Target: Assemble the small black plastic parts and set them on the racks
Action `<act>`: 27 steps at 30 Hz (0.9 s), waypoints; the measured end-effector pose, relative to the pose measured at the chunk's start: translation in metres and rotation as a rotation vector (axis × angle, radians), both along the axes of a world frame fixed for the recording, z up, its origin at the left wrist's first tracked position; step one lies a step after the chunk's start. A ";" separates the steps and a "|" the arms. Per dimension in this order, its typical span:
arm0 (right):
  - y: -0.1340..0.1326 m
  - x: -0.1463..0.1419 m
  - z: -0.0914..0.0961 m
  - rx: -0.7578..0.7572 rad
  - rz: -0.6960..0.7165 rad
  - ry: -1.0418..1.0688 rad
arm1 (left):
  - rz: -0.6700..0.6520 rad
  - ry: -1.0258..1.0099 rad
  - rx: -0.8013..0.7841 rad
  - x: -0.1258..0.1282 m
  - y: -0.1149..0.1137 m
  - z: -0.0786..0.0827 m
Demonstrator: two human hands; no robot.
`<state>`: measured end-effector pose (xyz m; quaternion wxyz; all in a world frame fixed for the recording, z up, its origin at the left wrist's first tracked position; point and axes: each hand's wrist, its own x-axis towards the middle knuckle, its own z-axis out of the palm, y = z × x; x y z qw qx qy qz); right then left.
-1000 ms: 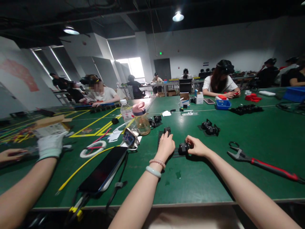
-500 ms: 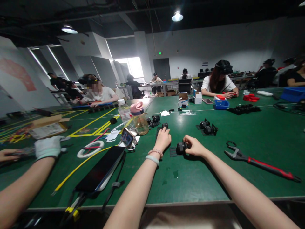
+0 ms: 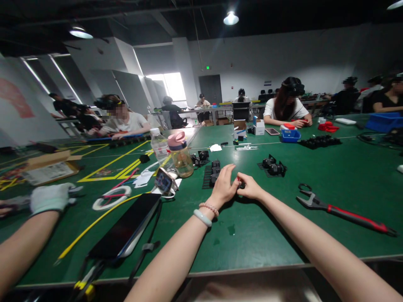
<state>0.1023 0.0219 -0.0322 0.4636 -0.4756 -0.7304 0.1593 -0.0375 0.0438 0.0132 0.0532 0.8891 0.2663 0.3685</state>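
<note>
My right hand [image 3: 252, 187] pinches a small black plastic fitting [image 3: 241, 185], mostly hidden behind the fingers. Beside it, my left hand [image 3: 224, 184] reaches over with its fingers stretched out and its thumb close to the fitting; whether it touches is unclear. The slotted plate seen under the fitting earlier is hidden. Just behind my left hand stands a row of similar black fittings [image 3: 215, 167] on a slotted black plate [image 3: 207, 177]. Farther right lies another group of black fittings [image 3: 273, 166] with plates.
A red-handled adjustable wrench [image 3: 343, 212] lies right. On the left are a black power bank-like slab [image 3: 126, 226], a propped phone [image 3: 164, 180], a pink-lidded bottle [image 3: 181, 157] and a yellow cable [image 3: 94, 224]. A co-worker's gloved hand [image 3: 48, 198] works at far left.
My left hand has left the row of black fittings and come right, beside my right hand. My right hand keeps hold of its fitting. The view has shifted slightly.
</note>
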 end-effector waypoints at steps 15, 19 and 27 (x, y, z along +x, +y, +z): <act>0.002 0.005 0.001 -0.127 0.114 0.087 | -0.282 0.012 -0.440 -0.005 0.019 -0.021; 0.001 0.005 0.002 -0.140 0.125 0.107 | -0.326 0.030 -0.455 -0.008 0.018 -0.017; 0.001 0.008 0.002 -0.166 0.112 0.090 | -0.290 0.052 -0.446 -0.006 0.013 -0.017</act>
